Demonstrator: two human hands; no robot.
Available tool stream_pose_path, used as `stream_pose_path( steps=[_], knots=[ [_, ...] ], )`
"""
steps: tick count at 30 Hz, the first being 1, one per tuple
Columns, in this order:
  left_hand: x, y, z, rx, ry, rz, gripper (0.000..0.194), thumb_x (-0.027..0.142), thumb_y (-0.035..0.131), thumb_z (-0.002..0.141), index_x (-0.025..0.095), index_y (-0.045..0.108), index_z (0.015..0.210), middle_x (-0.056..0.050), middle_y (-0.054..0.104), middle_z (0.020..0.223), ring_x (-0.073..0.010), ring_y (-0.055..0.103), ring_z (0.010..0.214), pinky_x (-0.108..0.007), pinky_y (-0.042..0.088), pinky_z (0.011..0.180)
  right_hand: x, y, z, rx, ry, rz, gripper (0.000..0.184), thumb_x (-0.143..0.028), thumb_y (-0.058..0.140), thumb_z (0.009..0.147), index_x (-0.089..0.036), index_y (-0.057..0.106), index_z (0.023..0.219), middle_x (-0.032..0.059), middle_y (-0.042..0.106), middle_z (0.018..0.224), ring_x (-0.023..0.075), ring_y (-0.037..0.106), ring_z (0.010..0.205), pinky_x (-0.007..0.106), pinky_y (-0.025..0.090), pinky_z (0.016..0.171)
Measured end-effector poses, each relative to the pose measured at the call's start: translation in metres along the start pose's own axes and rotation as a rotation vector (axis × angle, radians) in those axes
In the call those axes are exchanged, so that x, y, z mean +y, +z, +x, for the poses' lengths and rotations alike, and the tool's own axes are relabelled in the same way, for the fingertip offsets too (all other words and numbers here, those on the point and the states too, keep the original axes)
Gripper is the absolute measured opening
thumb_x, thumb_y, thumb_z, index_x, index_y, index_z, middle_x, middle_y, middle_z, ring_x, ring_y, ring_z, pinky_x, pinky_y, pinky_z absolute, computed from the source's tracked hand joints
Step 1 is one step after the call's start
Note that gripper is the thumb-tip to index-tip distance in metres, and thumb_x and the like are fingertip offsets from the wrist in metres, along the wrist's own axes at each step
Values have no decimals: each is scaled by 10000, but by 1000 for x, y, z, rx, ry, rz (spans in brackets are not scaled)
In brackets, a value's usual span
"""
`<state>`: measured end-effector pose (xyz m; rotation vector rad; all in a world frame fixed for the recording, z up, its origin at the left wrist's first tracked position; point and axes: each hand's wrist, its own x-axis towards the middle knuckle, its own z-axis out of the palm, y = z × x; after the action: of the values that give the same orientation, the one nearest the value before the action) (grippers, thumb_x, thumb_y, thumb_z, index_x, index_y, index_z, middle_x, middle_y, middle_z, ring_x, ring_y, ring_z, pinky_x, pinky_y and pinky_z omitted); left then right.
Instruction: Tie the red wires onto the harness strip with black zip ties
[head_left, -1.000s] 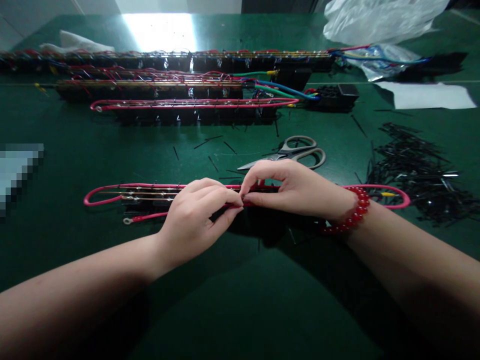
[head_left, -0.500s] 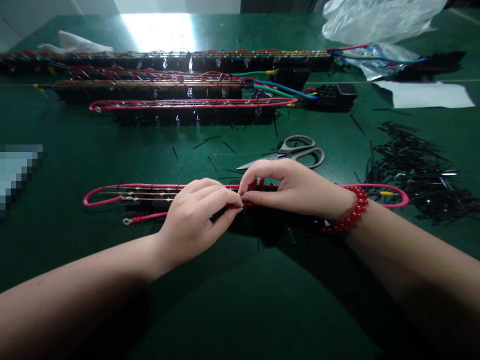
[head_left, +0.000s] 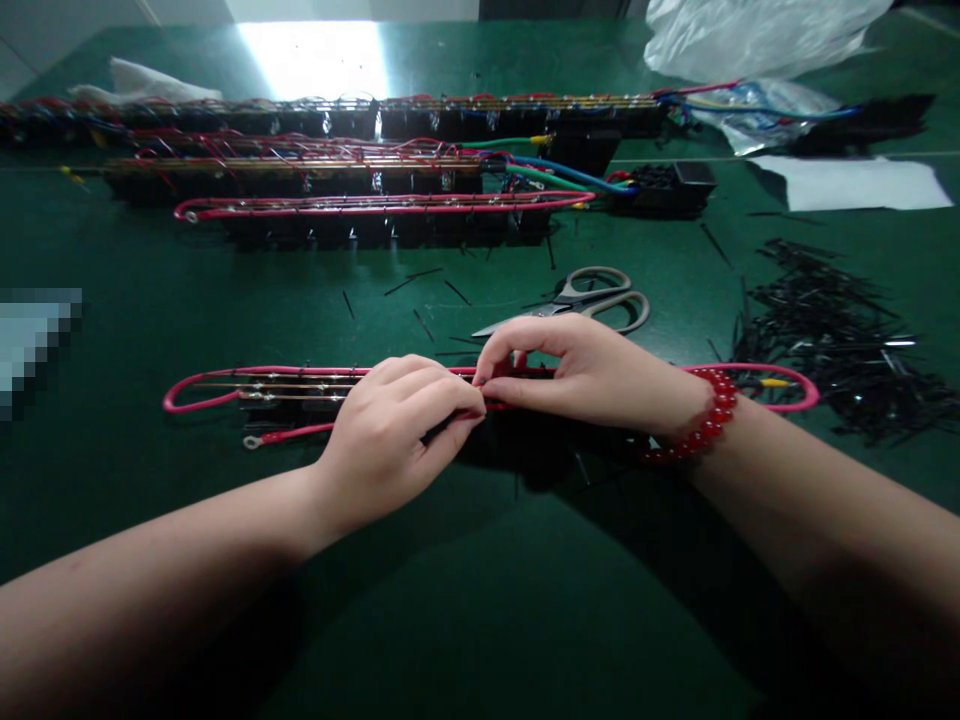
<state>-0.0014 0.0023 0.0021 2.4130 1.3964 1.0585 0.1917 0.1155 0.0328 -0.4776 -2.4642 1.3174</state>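
Observation:
My left hand (head_left: 405, 425) and my right hand (head_left: 570, 370) meet over the middle of a long black assembly (head_left: 289, 410) with bare copper-coloured wires along its top. A thick red cable (head_left: 202, 378) loops around it, bound by black ties, and ends at the left in a metal ring terminal (head_left: 253, 441). Thumb and finger of my right hand pinch a small dark bit that looks like a black cable tie (head_left: 484, 383), close against the cable. The fingertips of my left hand are pressed together just beside it; what they hold is hidden. A red bead bracelet circles my right wrist.
Scissors (head_left: 592, 300) with grey handles lie just beyond my right hand. Black strips (head_left: 840, 340) are heaped at the right, and several lie scattered. Similar wired assemblies (head_left: 375, 215) stretch across the back. Clear plastic bags (head_left: 765, 40) and white paper (head_left: 870, 183) lie at the far right.

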Motion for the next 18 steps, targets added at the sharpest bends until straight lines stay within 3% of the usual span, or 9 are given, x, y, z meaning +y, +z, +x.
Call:
stream_pose_path(
  steps=[18],
  knots=[
    [0,-1,0,-39,69,69,49,156,602,924,197,618,945,-28,704,976,-180,639,936,-345,490,858,-3,0,0,7,25,19,112,-250,668,869,-149,704,901,27,715,897,139,637,830,273,498,778]
  ],
)
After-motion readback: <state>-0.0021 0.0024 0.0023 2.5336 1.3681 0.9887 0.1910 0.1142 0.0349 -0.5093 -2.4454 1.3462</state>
